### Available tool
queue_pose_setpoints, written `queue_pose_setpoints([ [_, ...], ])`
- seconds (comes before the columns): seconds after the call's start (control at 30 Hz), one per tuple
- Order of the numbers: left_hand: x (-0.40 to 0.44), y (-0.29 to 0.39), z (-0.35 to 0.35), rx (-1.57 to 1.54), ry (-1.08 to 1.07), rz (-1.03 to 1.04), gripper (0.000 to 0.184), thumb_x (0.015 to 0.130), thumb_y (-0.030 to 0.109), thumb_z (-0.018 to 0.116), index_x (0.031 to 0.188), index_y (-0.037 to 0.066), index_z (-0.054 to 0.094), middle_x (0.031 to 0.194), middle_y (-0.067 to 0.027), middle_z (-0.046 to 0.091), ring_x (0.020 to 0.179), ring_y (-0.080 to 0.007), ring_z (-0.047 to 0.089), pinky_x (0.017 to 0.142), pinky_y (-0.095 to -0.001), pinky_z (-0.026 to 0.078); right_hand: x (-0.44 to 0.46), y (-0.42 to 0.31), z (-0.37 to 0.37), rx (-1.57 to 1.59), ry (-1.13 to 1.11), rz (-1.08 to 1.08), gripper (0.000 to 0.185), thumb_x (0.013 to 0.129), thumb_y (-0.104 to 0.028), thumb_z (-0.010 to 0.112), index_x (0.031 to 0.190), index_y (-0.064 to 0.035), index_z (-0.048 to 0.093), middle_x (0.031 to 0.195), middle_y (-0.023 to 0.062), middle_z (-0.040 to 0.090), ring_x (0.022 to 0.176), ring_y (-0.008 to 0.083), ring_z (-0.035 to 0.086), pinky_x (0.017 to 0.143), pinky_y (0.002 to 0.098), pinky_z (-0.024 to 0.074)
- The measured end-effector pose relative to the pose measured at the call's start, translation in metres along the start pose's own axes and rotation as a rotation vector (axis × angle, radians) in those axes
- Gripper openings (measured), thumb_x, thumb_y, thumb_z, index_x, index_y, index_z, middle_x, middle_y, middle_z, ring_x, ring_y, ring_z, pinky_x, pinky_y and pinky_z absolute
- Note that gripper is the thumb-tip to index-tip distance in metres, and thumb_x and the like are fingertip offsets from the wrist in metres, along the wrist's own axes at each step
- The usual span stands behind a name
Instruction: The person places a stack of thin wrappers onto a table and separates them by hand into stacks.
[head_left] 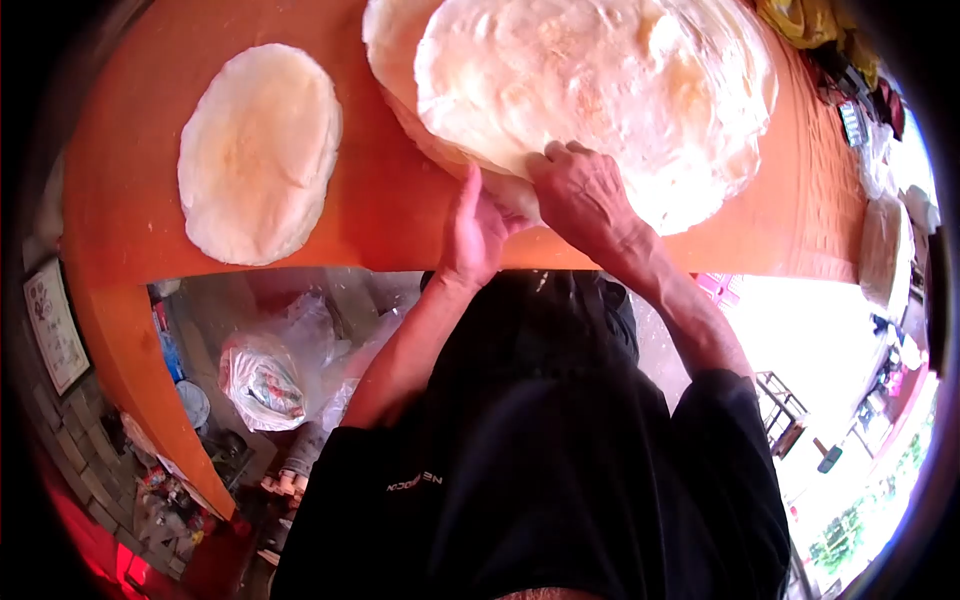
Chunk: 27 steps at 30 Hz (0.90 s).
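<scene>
At upper centre, the stack (590, 90) is edge-pinched by the right hand (583, 196); the left hand (480, 235) is partly hidden, its grip undeterminable.

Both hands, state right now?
Left hand: open, thumb raised, at the near edge of the stack of pale, thin, roundish dough sheets.
Right hand: closed, apparently pinching that stack's near edge.

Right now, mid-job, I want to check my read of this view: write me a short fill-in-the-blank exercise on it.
1. The table is coloured ____.
2. In the picture, the stack lies to the ____ of the lone sheet.
3. Of the left hand and right hand, the one nearer the lone sheet is the ____.

Missing words: orange; right; left.
</scene>
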<state>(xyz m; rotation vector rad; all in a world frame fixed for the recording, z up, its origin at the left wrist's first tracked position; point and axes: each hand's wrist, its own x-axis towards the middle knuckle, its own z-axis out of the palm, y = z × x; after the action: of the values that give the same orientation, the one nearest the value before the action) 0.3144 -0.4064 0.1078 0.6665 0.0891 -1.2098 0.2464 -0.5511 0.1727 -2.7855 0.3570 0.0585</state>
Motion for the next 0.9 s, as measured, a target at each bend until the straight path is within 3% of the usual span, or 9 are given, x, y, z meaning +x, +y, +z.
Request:
queue_pose_setpoints([
  [0.13, 0.007, -0.001, -0.003, 0.102, 0.038, -0.004, 0.046, 0.097, 0.044, 0.043, 0.125, 0.008, 0.051, 0.113, -0.0064, 0.061, 0.098, -0.0182, 0.061, 0.085, -0.0345, 0.049, 0.003, -0.008, 0.007, 0.094, -0.062, 0.001, 0.024, 0.077, -0.024, 0.063, 0.088, -0.0023, 0.062, 0.089, 0.0124, 0.064, 0.088, 0.0295, 0.06, 0.072, 0.0441, 0.0497],
  [0.27, 0.007, 0.008, 0.027, 0.193, 0.252, 0.083, 0.036, 0.092, 0.026, 0.056, 0.122, 0.005, 0.053, 0.103, -0.0075, 0.064, 0.092, -0.0187, 0.062, 0.075, -0.034, 0.054, -0.034, -0.003, 0.013, 0.128, 0.32, -0.165, 0.037, 0.074, -0.02, 0.062, 0.106, -0.0026, 0.056, 0.102, 0.0132, 0.059, 0.098, 0.0311, 0.056, 0.082, 0.0514, 0.0444],
  [0.43, 0.021, 0.017, 0.038, 0.097, 0.007, 0.094, 0.048, 0.093, 0.037, 0.051, 0.125, 0.001, 0.047, 0.116, -0.0164, 0.058, 0.106, -0.0311, 0.058, 0.089, -0.0472, 0.049, -0.026, 0.036, 0.002, 0.013, 0.261, 0.083, 0.006, 0.074, -0.007, 0.055, 0.078, -0.008, 0.06, 0.071, 0.0094, 0.062, 0.068, 0.0297, 0.062, 0.06, 0.0388, 0.0511],
  [0.5, 0.026, 0.02, 0.043, 0.171, -0.085, 0.146, 0.058, 0.093, 0.047, 0.047, 0.128, 0.001, 0.043, 0.116, -0.0193, 0.056, 0.108, -0.0367, 0.056, 0.096, -0.0498, 0.044, -0.002, 0.068, -0.035, -0.328, 0.145, 0.028, 0.01, 0.079, -0.017, 0.055, 0.071, -0.0146, 0.061, 0.058, 0.0073, 0.056, 0.052, 0.023, 0.057, 0.047, 0.0372, 0.0464],
  [0.53, 0.025, 0.025, 0.05, 0.223, -0.087, 0.175, 0.058, 0.093, 0.045, 0.049, 0.127, -0.001, 0.043, 0.116, -0.0193, 0.054, 0.108, -0.0347, 0.056, 0.095, -0.0472, 0.045, 0.014, 0.083, -0.069, -0.827, -0.017, 0.012, 0.015, 0.079, -0.011, 0.057, 0.09, -0.0114, 0.066, 0.068, 0.0107, 0.063, 0.062, 0.0267, 0.064, 0.055, 0.0385, 0.0502],
  [0.6, 0.029, 0.029, 0.048, 0.363, 0.065, 0.121, 0.046, 0.094, 0.031, 0.052, 0.125, -0.003, 0.045, 0.11, -0.0167, 0.057, 0.101, -0.0295, 0.059, 0.09, -0.0422, 0.048, 0.027, 0.115, -0.149, -0.207, 0.391, -0.058, 0.014, 0.083, -0.016, 0.058, 0.091, -0.0069, 0.066, 0.068, 0.0127, 0.062, 0.063, 0.026, 0.063, 0.055, 0.0371, 0.0484],
  [0.8, 0.024, 0.033, 0.022, 0.467, 0.296, 0.175, 0.033, 0.091, 0.009, 0.054, 0.121, -0.004, 0.049, 0.1, -0.0116, 0.061, 0.09, -0.0214, 0.062, 0.079, -0.0342, 0.053, 0.022, 0.078, -0.229, -0.682, 0.952, -0.218, 0.021, 0.082, -0.011, 0.065, 0.1, -0.0019, 0.062, 0.09, 0.0127, 0.063, 0.073, 0.025, 0.061, 0.065, 0.0357, 0.0498],
  [0.83, 0.022, 0.034, 0.02, 0.491, 0.358, 0.254, 0.034, 0.091, 0.01, 0.056, 0.121, -0.004, 0.049, 0.1, -0.0118, 0.061, 0.09, -0.0215, 0.062, 0.079, -0.0341, 0.053, 0.026, 0.071, -0.211, -0.754, 0.968, -0.259, 0.023, 0.081, -0.01, 0.066, 0.102, -0.001, 0.061, 0.094, 0.0127, 0.063, 0.075, 0.0248, 0.06, 0.066, 0.0355, 0.05],
  [0.9, 0.024, 0.038, 0.011, 0.518, 0.472, 0.318, 0.033, 0.091, 0.01, 0.057, 0.12, -0.003, 0.049, 0.1, -0.0115, 0.061, 0.089, -0.0213, 0.062, 0.079, -0.0339, 0.054, 0.037, 0.068, -0.156, -0.387, 0.49, -0.031, 0.006, 0.078, -0.005, 0.057, 0.082, -0.0045, 0.062, 0.073, 0.012, 0.061, 0.065, 0.0267, 0.061, 0.056, 0.0376, 0.0488],
])
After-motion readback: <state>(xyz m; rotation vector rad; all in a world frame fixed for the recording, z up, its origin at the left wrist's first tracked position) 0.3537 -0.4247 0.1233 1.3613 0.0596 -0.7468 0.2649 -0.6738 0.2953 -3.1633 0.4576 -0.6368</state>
